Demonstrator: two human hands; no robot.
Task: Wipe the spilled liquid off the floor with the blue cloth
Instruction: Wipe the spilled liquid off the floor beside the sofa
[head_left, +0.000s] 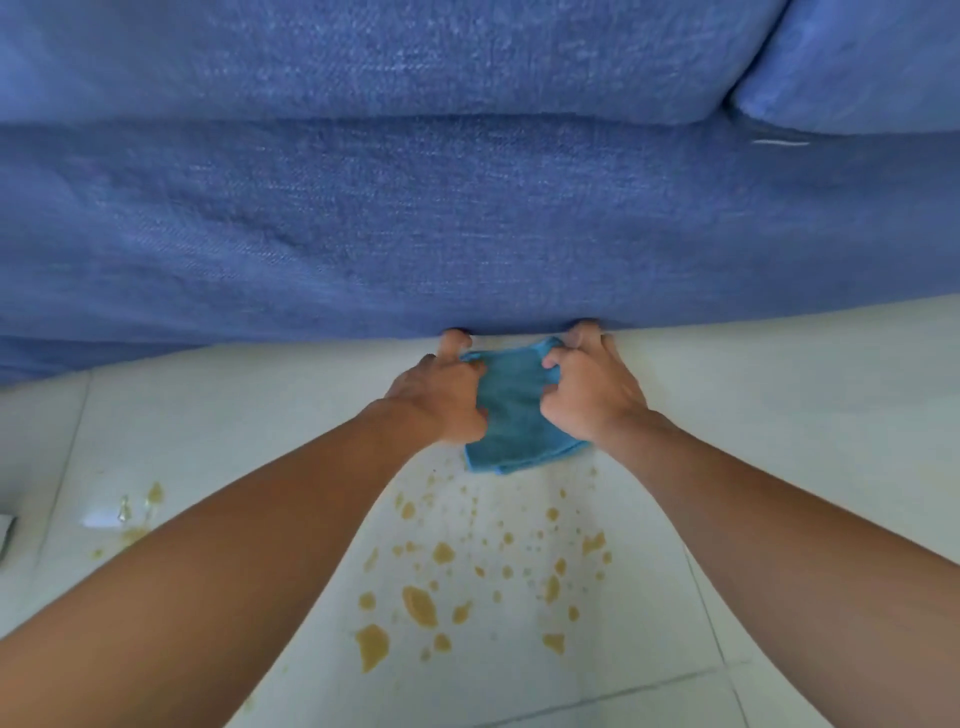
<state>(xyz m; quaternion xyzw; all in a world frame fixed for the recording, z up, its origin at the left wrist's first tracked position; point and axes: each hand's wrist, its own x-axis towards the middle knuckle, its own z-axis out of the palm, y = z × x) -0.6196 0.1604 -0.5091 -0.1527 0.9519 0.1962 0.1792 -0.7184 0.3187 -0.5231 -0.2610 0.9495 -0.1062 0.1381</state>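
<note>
A folded blue cloth (514, 415) lies on the white tiled floor (779, 395) just in front of the sofa's base. My left hand (441, 395) grips its left edge and my right hand (587, 384) grips its right edge, fingers curled into the fabric. Brown drops and small puddles of spilled liquid (421, 605) spread over the tiles nearer to me, between my forearms. More of the spill (140, 512) lies to the left of my left arm. The cloth's near edge sits just beyond the closest drops.
A large blue fabric sofa (415, 223) fills the upper half of the view, with a cushion (857, 62) at the top right. A small grey object (6, 532) is cut off at the left edge.
</note>
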